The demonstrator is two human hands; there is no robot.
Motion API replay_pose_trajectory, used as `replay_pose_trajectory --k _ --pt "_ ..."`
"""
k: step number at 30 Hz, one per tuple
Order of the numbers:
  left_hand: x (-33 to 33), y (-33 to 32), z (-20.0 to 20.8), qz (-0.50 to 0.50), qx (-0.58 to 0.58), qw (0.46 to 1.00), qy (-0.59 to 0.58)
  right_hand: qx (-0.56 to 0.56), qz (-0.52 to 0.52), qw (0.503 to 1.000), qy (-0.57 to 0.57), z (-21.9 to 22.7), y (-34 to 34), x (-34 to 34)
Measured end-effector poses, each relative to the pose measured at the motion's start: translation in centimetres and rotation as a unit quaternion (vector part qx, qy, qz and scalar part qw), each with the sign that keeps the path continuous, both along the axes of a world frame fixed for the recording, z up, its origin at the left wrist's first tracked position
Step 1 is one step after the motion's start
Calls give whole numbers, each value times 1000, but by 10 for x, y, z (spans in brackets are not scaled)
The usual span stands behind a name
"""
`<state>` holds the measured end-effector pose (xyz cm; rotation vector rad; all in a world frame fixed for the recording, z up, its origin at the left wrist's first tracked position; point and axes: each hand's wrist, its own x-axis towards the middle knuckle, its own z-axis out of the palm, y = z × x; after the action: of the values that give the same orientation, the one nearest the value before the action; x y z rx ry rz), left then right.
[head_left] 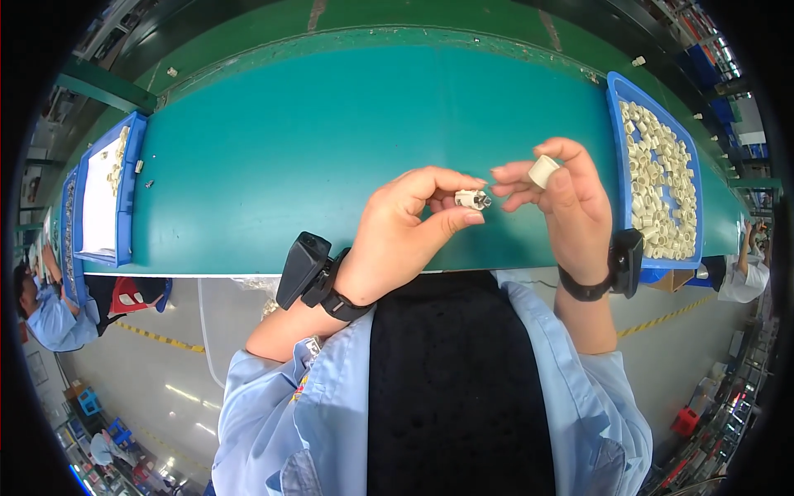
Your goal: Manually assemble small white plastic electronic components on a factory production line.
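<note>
cylinder (543,172), one, in right hand (580,204)

The green mat (331,116) offers passage, with left tray (125,207) and right tray (617,116) blocking its ends

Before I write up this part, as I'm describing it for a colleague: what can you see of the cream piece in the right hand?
The cream piece is short, roughly cylindrical, smooth and plastic-looking. It sits tilted between the thumb and fingers of the right hand, held above the green tabletop. Its underside is hidden.
</note>
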<state>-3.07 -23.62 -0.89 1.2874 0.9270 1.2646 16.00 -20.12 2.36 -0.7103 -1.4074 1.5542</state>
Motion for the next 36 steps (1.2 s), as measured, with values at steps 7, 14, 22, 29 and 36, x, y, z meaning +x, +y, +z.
replay_pose_trajectory --k 7,14,22,29,36 --pt "0 0 0 34 32 999 -10 60 -2 998 20 -7 5 3" --pt "-1 -2 2 47 35 997 41 -78 0 991 105 -4 -5 -8" --pt "0 -5 1 44 50 996 52 -9 -48 998 -35 -4 -15 -2" --pt "-3 -7 -1 56 115 985 114 1 -30 996 -84 12 -24 -8" --pt "-6 -4 7 98 246 938 222 99 -57 981 -158 11 -28 -10"
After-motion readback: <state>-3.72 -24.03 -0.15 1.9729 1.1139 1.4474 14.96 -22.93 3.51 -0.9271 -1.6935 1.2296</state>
